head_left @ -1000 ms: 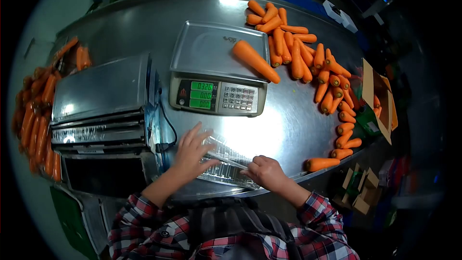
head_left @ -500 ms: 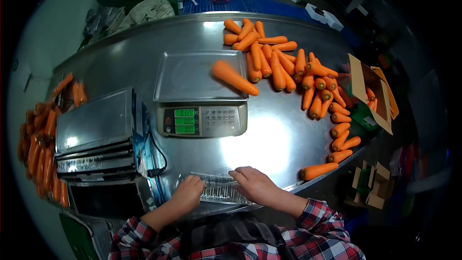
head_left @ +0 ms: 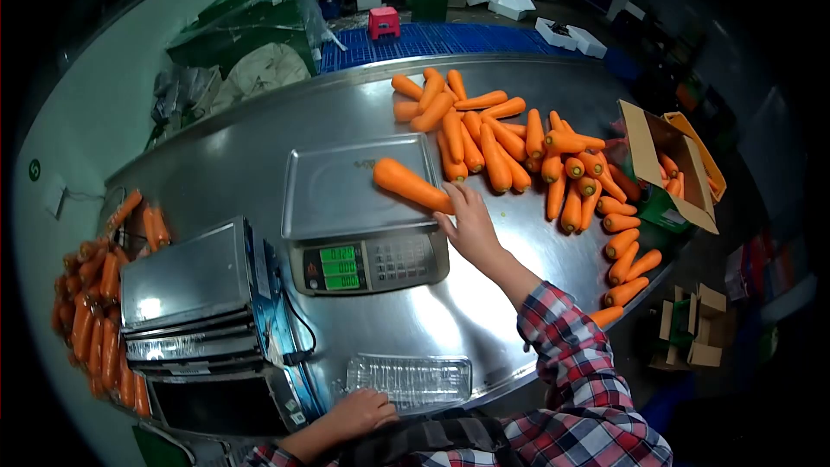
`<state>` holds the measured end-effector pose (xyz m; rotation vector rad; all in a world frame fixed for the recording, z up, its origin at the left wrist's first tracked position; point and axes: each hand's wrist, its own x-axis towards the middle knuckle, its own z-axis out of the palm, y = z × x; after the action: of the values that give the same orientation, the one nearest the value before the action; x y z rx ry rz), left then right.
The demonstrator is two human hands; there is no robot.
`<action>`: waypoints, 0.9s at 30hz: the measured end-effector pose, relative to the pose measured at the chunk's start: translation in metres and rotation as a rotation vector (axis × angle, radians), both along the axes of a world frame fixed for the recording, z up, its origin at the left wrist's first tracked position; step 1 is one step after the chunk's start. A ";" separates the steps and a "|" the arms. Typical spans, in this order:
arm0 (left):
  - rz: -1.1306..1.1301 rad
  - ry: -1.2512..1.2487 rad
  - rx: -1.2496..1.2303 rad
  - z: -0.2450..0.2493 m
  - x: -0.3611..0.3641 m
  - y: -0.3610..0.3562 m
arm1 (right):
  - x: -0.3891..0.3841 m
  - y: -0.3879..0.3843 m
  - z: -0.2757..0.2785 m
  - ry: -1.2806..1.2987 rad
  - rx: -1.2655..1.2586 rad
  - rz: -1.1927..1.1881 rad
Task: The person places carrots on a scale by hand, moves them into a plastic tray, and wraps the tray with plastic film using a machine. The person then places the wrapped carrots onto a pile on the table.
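table (head_left: pixel 484 294): steel, curved far edge
scale (head_left: pixel 372 264): mid-table, green readout lit
carrot pile (head_left: pixel 501 143): loose, right of the scale, trailing down to the near right edge
cardboard box (head_left: pixel 670 169): open, at the right table edge, carrots inside
steel machine (head_left: pixel 186 290): just left of the scale, cable at its side
left carrots (head_left: pixel 99 311): heaped along the machine's left side
red stool (head_left: pixel 383 22): on blue matting beyond the table

Thick orange carrot (head_left: pixel 411 184) lies slantwise on scale pan (head_left: pixel 333 195), tip perhaps overhanging.
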<state>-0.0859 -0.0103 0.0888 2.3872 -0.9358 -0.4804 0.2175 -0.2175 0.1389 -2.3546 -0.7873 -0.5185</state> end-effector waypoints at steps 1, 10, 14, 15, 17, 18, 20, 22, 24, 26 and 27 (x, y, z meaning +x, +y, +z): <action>0.037 -0.034 -0.019 0.003 0.001 0.003 | 0.009 0.007 -0.004 0.039 -0.058 -0.034; 0.281 -0.508 -0.065 0.034 0.065 0.001 | 0.045 0.007 -0.026 0.380 -0.116 -0.044; 0.148 -0.560 -0.168 0.019 0.114 -0.045 | 0.013 -0.055 -0.034 0.501 0.241 0.013; 0.112 -0.562 -0.189 0.010 0.124 -0.061 | 0.001 -0.075 -0.025 0.601 0.324 0.044; 0.029 -0.496 -0.212 -0.019 0.143 -0.091 | -0.020 -0.122 -0.035 0.613 0.339 -0.022; -0.009 -0.465 -0.218 -0.033 0.152 -0.105 | -0.032 -0.144 -0.033 0.602 0.277 -0.038; -0.015 -0.350 -0.175 -0.049 0.165 -0.134 | -0.052 -0.171 -0.022 0.623 0.155 -0.039; 0.072 -0.317 -0.249 -0.066 0.171 -0.159 | -0.071 -0.192 -0.014 0.682 0.030 -0.026; 0.067 -0.286 -0.310 -0.073 0.163 -0.164 | -0.083 -0.208 -0.034 0.612 -0.069 0.054; 0.092 -0.158 -0.239 -0.065 0.154 -0.151 | -0.095 -0.208 -0.039 0.607 -0.119 0.075; 0.124 -0.290 -0.309 -0.058 0.147 -0.139 | -0.097 -0.211 -0.051 0.594 -0.150 0.104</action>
<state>0.0610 -0.1495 0.0306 2.2442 -0.9011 0.0596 0.1201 -0.4285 0.0882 -2.3908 -0.6713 0.2911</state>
